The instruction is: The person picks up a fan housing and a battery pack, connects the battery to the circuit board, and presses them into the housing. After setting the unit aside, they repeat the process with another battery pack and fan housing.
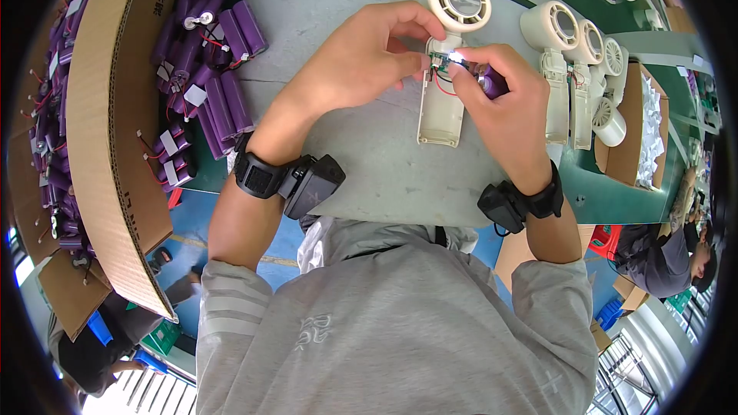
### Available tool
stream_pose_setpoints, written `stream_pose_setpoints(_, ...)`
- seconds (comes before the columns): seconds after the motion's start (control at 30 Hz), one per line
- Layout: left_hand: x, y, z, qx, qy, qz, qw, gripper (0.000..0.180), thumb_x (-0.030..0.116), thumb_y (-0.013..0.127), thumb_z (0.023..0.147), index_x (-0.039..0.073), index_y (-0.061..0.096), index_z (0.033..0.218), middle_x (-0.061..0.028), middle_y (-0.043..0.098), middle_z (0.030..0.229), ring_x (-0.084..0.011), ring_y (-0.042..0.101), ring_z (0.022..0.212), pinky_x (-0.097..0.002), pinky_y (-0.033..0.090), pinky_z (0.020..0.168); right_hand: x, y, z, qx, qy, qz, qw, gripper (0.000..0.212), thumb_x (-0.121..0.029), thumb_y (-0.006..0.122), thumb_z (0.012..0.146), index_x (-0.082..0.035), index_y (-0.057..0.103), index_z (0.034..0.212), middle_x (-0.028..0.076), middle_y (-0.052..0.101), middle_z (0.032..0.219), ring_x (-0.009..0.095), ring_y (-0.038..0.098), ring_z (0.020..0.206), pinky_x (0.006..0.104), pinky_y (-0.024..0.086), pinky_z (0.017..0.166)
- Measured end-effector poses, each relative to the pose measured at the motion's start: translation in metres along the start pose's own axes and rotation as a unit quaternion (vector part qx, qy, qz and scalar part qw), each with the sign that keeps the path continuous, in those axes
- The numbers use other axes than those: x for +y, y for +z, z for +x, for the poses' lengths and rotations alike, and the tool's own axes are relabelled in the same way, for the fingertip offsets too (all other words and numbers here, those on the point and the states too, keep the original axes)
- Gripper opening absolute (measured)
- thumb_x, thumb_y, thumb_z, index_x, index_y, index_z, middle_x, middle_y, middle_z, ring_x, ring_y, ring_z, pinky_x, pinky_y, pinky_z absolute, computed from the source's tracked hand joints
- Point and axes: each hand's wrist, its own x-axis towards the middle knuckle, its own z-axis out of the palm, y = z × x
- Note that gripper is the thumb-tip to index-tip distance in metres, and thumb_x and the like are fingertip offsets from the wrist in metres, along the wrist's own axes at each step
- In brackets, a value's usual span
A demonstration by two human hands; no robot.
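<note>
A cream handheld fan (pixel 440 124) lies on the grey mat with its round grille head at the far end and its handle shell opened up. Inside the shell's upper part sits a small green circuit board (pixel 439 59), with a bright white light glowing beside it and a red wire looping below. My left hand (pixel 357 65) grips the fan around its neck and the shell's left edge. In my right hand (pixel 511 96) is a purple battery (pixel 492 82), while the thumb and index finger pinch at the board's right side. What sits between those fingertips is hidden.
Several purple battery packs (pixel 223 100) with wires lie left of the mat, beside a cardboard box (pixel 115 107) holding more. More cream fans (pixel 550 27) stand at right, near an open carton (pixel 634 138) of silvery pieces. Other people work at both sides.
</note>
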Motion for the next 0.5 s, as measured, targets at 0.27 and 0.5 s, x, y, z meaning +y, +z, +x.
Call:
stream_pose_setpoints(0.27, 0.0, 0.0, 0.003, 0.012, -0.005, -0.005, 1.0, 0.029, -0.003, 0.058, 0.083, 0.003, 0.06, 0.111, -0.0063, 0.067, 0.103, -0.0091, 0.061, 0.079, -0.0233, 0.049, 0.062, 0.001, 0.001, 0.003, -0.004, 0.02, 0.006, 1.0, 0.016, -0.007, 0.073, 0.081, 0.0, 0.068, 0.095, 0.0, 0.062, 0.074, 0.004, 0.045, 0.061, 0.0203, 0.037, 0.054)
stream_pose_setpoints(0.5, -0.009, -0.001, 0.002, 0.019, 0.039, -0.023, 0.999, 0.029, -0.007, 0.055, 0.079, 0.0, 0.066, 0.104, -0.0021, 0.066, 0.088, -0.0064, 0.055, 0.069, -0.0219, 0.045, 0.06, 0.002, 0.005, 0.001, 0.028, -0.031, -0.027, 0.999, 0.018, -0.007, 0.073, 0.078, -0.002, 0.069, 0.096, 0.008, 0.066, 0.082, 0.013, 0.059, 0.063, 0.0263, 0.047, 0.058)
